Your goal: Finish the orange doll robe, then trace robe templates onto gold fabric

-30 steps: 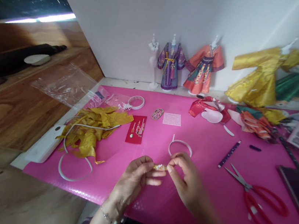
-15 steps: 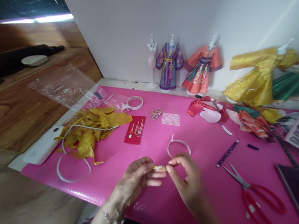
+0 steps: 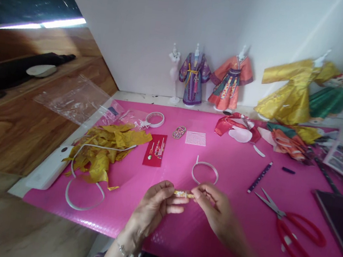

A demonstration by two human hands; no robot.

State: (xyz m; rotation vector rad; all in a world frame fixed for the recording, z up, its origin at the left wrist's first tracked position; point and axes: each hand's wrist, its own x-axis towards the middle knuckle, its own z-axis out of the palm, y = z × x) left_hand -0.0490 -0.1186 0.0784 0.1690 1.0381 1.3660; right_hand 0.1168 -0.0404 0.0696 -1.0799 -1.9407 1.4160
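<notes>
Between my two hands a small yellow strip (image 3: 183, 194) with white bits on it is stretched level above the pink mat. My left hand (image 3: 157, 201) pinches its left end between thumb and forefinger, the other fingers spread below it. At the right end, my right hand (image 3: 210, 204) pinches it with thumb and forefinger. What the white bits are is too small to tell. Just beyond my right hand lies a loop of white strip (image 3: 217, 175). Red-handled scissors (image 3: 281, 213), blades partly apart, lie to its right.
Crumpled yellow fabric (image 3: 96, 152) and a white cord (image 3: 68, 192) lie at left, near a red card (image 3: 155, 149), tape roll (image 3: 162, 121) and pearl sheet (image 3: 196, 138). Dressed doll forms (image 3: 193, 78) stand along the wall. A pen (image 3: 259, 177), phone (image 3: 334, 219) and fabric scraps (image 3: 294, 141) are at right.
My right hand has shifted slightly and its fingers have changed grip on the right end of the yellow strip. The left hand keeps its pinch. The view has shifted a little.
</notes>
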